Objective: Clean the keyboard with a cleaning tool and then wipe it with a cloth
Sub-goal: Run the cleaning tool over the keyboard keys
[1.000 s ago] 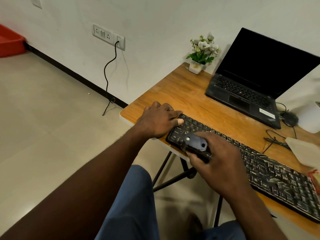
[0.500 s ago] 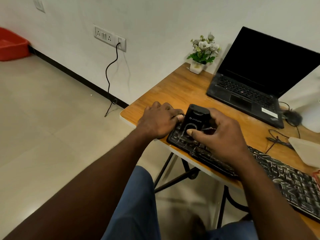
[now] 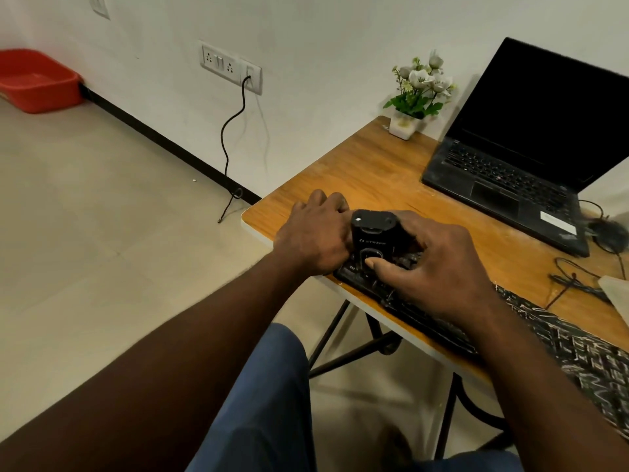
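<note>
Standing the cleaning tool (image 3: 372,233) up is the change of the last second. A second ago the right hand (image 3: 439,267) held it low and tilted over the near rim of the keyboard (image 3: 578,342). Half a second ago it was already upright on the keys, and it stands there now, a touch nearer the left hand (image 3: 313,240).

The keyboard lies along the near edge of the tabletop (image 3: 374,165), with its left end by the near-left corner. The tool sits on that end, so I judge the first part of the task, the tool pass, to be starting from the leftmost keys. Nearly the whole run of keys toward the right edge is still to be covered, and the wipe with a cloth is not yet begun.

The right hand comes in from the near side, wrist low over the keys. Its fingers wrap the tool's right flank and its thumb (image 3: 377,265) is laid on the round ring on the face turned toward the camera. That is a firm hold on the tool.

The left hand has not moved. It lies knuckles up at the keyboard's left end, fingers bent down, touching the tool's left side. The tool hides its thumb, so whether it clamps the keyboard's end or merely presses beside it I cannot tell.
</note>
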A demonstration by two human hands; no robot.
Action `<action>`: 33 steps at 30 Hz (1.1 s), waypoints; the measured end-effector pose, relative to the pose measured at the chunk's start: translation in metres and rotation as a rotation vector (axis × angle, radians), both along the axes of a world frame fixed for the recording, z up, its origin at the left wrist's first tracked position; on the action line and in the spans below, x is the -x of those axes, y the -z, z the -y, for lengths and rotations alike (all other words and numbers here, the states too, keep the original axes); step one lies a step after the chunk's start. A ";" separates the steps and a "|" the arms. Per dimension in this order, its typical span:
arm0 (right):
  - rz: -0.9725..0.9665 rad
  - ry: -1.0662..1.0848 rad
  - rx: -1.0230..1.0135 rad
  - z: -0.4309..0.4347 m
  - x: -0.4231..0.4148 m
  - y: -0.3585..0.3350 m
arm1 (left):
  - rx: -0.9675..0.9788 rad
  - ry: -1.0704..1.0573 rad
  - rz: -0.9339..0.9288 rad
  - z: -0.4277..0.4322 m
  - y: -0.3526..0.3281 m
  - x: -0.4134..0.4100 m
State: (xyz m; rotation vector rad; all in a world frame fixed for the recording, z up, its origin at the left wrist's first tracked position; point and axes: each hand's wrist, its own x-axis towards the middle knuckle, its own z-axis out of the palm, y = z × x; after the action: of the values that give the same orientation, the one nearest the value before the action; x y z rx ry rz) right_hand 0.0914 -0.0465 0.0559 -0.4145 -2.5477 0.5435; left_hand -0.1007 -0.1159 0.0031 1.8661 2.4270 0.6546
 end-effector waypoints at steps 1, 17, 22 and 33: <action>0.009 -0.033 0.023 0.000 -0.001 0.001 | 0.018 0.013 -0.007 0.000 0.000 0.000; 0.004 -0.048 0.085 -0.037 0.002 0.003 | 0.166 -0.047 -0.022 -0.021 0.001 0.003; 0.050 0.027 0.047 -0.057 0.009 -0.004 | 0.140 -0.054 -0.029 -0.031 0.004 0.008; 0.003 -0.086 0.223 -0.066 0.015 0.008 | 0.107 -0.026 -0.031 -0.046 0.004 0.015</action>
State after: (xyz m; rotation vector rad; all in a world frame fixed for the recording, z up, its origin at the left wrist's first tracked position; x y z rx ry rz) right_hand 0.0763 0.0193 0.0483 -0.3844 -2.5248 0.8648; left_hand -0.1161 -0.0698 -0.0005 1.8203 2.4560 0.4898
